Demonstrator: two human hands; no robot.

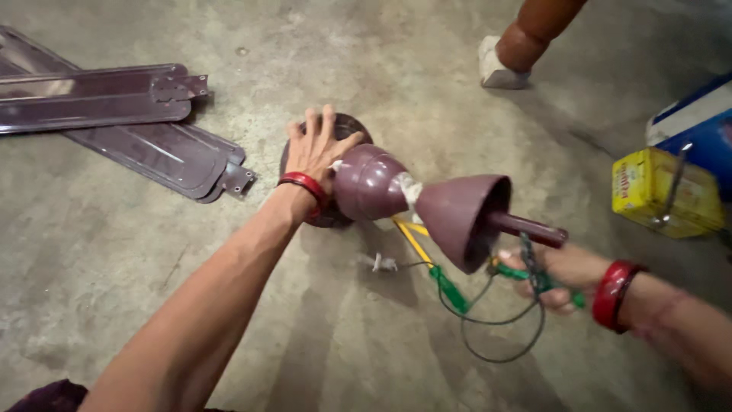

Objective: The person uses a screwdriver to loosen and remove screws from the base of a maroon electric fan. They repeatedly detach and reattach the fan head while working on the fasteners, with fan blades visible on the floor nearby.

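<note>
While my left hand (319, 151) lies flat, fingers spread, on the fan motor (335, 175) on the floor (114, 252), my right hand (553, 278) is closed around the green wires (526, 273) below the downrod (526, 228) — two maroon cups (457, 217) sit between. Blades (145, 126) lie well apart, left.

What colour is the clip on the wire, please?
Green clip, clearest in the head view.

A rectangular yellow tin (665, 191) with red and green printing on its label sits on the concrete floor at the right edge, just beside a blue-and-white box (698, 122) (only partly in view) behind it.
</note>
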